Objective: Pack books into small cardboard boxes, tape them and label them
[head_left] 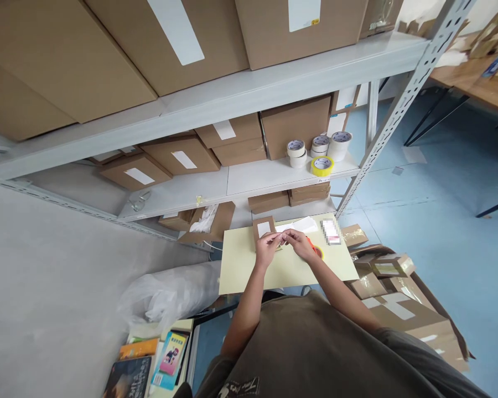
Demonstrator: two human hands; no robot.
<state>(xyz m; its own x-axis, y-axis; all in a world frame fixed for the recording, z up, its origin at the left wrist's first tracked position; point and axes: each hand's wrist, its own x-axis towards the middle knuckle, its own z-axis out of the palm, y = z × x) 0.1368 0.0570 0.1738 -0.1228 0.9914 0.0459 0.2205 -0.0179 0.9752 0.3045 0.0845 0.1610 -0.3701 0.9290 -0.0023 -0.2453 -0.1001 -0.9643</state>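
Note:
My left hand (268, 247) and my right hand (297, 243) meet over a pale yellow table (240, 271), fingertips pinched together. Whatever lies between the fingers is too small to make out. Just behind my left hand is a small cardboard box (263, 227) with a white label. Beneath my right hand and wrist, an orange tape dispenser (311, 243) with a yellow-rimmed roll (318, 252) is partly covered. White paper slips (305, 224) lie beyond my fingers. Further right on the table is a flat item (330, 232) whose face is blurred out.
A grey metal shelf (249, 188) with cardboard boxes stands in front. Tape rolls (322, 166) sit on its middle level. Packed cartons (406, 309) are heaped on the right. To the left are bubble wrap (178, 290) and books (170, 354) by the wall.

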